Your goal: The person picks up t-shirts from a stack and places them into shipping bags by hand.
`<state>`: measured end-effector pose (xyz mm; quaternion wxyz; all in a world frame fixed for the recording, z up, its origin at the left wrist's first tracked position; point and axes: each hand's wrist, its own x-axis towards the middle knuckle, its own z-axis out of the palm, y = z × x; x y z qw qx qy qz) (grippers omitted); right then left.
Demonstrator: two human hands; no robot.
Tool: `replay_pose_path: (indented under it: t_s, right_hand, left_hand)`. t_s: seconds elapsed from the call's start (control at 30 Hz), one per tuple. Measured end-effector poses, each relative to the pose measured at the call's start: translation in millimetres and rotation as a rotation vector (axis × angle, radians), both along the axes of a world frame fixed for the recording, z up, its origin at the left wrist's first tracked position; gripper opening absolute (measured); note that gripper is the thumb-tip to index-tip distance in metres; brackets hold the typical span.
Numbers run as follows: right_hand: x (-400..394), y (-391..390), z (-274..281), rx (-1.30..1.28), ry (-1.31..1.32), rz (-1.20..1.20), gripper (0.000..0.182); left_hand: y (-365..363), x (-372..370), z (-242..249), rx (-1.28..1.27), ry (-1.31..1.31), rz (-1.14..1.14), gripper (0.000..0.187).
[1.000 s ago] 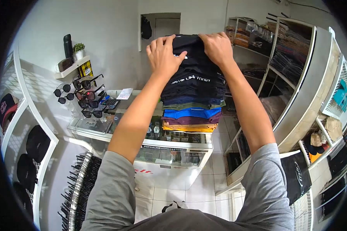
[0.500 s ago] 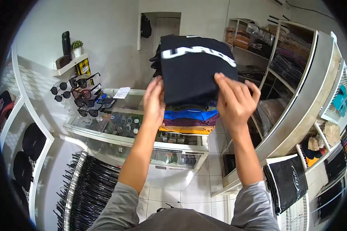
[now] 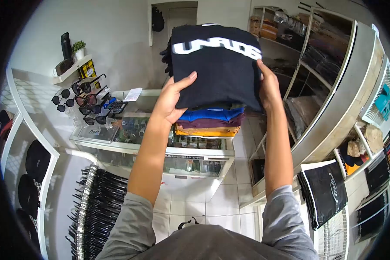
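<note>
A black folded T-shirt (image 3: 219, 76) with white lettering across it lies at the top of a tall stack. My left hand (image 3: 171, 99) grips its left edge, the thumb over the top and the fingers mostly hidden at the side. On the right edge, my right hand (image 3: 269, 86) holds on with its thumb near the lettering; its other fingers are out of sight behind the cloth. Beneath the black shirt show a blue folded shirt (image 3: 212, 115) and a yellow folded shirt (image 3: 208, 131), with dark red and tan layers between.
The stack stands on a glass display counter (image 3: 151, 151) with watches inside. Sunglasses (image 3: 89, 99), a calculator (image 3: 116, 105) and a paper (image 3: 133, 94) are to the left. Black hangers (image 3: 104, 208) fill a rail at lower left. Shelves (image 3: 320, 65) and folded black shirts (image 3: 323, 193) are on the right.
Both hands have settled on the shirt's sides, the right thumb now resting on the edge, the left thumb on top. The shirt lies flatter. The whole view has shifted slightly.
</note>
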<state>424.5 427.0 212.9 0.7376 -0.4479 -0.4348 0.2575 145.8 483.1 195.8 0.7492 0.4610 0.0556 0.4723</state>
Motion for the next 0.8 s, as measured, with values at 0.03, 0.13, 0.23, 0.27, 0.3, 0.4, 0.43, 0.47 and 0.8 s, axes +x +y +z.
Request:
replay_pose_path:
  t_s: [0.03,0.13,0.23,0.27,0.3,0.4,0.43,0.47,0.8]
  right_hand:
    - [-11.6,-7.3,9.6,-0.044,0.058,-0.021,0.051]
    - [-19.0,-23.4,18.6,0.006,0.072,0.074,0.038]
    - [-17.3,-62.7,11.3,-0.032,0.215,0.165,0.036]
    - [-18.6,-76.4,4.9,-0.007,0.225,0.179,0.037]
    - [-50.5,-92.2,13.1,0.035,0.347,0.235,0.038]
    - [-56.8,-92.9,-5.4,-0.142,0.116,0.113,0.037]
    - [-65.8,-99.0,-11.1,-0.13,0.076,0.104,0.037]
    - [-67.1,-101.3,-22.4,-0.15,0.072,0.067,0.037]
    - [-93.9,-147.1,-204.9,-0.417,0.339,0.092,0.028]
  left_hand:
    - [0.3,-1.7,1.2,0.032,0.009,0.002,0.041]
    - [-9.1,-11.3,10.6,0.094,0.027,-0.016,0.041]
    - [-31.5,-41.5,2.6,0.132,0.096,0.028,0.038]
    - [-32.0,-52.1,-4.4,0.166,0.081,-0.009,0.035]
    - [-36.3,-57.9,-3.5,0.099,0.028,-0.126,0.035]
    - [-28.7,-54.1,-13.8,-0.043,0.197,0.029,0.034]
    - [-31.5,-50.9,-23.2,0.006,0.251,0.086,0.035]
    - [-39.6,-52.7,-32.3,0.004,0.292,0.131,0.038]
    - [-83.2,-86.9,-198.6,-0.383,0.474,0.114,0.046]
